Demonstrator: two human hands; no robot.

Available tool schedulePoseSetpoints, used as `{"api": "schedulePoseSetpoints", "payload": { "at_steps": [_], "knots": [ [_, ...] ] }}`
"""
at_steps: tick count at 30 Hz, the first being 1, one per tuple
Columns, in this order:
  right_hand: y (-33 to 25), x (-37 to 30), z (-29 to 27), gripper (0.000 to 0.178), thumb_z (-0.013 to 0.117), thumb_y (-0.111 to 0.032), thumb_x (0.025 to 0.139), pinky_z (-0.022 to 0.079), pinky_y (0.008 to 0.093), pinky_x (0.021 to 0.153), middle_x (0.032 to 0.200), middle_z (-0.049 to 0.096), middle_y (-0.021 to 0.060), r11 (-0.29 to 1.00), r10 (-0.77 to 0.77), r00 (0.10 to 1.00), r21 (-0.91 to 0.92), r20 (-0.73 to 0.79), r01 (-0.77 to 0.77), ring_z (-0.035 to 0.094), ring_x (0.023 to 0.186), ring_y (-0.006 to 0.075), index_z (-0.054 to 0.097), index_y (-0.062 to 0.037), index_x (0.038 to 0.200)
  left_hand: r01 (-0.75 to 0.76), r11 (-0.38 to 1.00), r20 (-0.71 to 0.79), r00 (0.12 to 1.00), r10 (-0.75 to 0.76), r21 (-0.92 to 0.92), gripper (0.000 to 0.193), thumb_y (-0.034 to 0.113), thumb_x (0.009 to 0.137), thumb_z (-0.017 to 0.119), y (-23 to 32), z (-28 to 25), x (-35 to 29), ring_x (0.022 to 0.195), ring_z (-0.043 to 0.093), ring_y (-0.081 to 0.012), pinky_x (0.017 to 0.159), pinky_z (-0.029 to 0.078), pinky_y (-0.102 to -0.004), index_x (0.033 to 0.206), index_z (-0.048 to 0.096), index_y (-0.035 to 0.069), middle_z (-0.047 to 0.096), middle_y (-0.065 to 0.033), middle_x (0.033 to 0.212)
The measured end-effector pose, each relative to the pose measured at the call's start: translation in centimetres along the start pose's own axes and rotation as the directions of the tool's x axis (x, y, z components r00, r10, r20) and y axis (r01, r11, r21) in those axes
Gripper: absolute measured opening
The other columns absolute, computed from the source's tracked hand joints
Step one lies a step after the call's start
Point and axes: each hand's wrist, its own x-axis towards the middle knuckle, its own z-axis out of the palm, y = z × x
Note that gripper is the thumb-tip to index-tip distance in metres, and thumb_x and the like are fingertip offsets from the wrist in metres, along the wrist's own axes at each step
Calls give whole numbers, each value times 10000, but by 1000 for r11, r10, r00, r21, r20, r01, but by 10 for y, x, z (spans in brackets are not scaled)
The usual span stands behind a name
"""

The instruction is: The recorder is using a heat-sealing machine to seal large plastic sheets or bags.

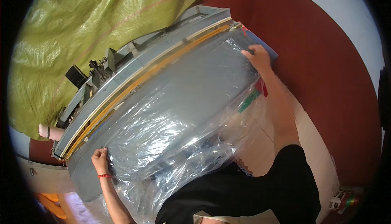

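Note:
A large clear plastic sheet (163, 130) lies crinkled over the grey tabletop (87, 183) and hangs over the near edge toward my body. At the lower left, my left hand (100, 161), a red bracelet on its wrist, pinches the sheet's left edge. Far off at the upper right, my right hand (259, 59) is closed, with curled fingers and thumb at the sheet's other end. Between the hands the film stretches along a long grey bar machine (142, 63) with an orange-yellow strip (163, 64) on its front.
Behind the machine hangs a yellow-green woven tarp (102, 20). A black phone-like object (76, 76) and a pink bottle (49, 132) are by its back side. Below the right forearm lies a green piece (249, 101). A dark red wall band (309, 61) runs along the right.

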Motion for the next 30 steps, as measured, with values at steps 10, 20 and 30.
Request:
{"api": "schedulePoseSetpoints", "payload": {
  "at_steps": [10,20,30],
  "knots": [
    [-28,33,83,278,637,-337,693,407,448,758,872,591,102,948,261,965,-190,15,-254,556,864,269,613,-105,845,106,994,118,987,-108,24,139,23,759,554,46,-20,-25,432,379,-29,416,297,-172,629,518,57,465,39,532],
    [-26,36,59,306,473,-287,804,445,451,704,919,596,179,900,237,960,-406,148,-159,572,852,355,503,-77,1025,256,698,87,905,-416,669,61,-27,664,543,-14,-294,-98,454,538,-139,418,441,-261,634,583,7,581,-68,569],
    [44,51,77,340,344,-383,868,403,483,726,993,558,197,880,249,957,-447,150,-159,520,903,400,487,-105,1003,-525,734,83,833,547,431,69,103,730,591,24,-168,-106,684,549,-204,624,454,-328,773,583,49,572,-78,733]
  ]
}}
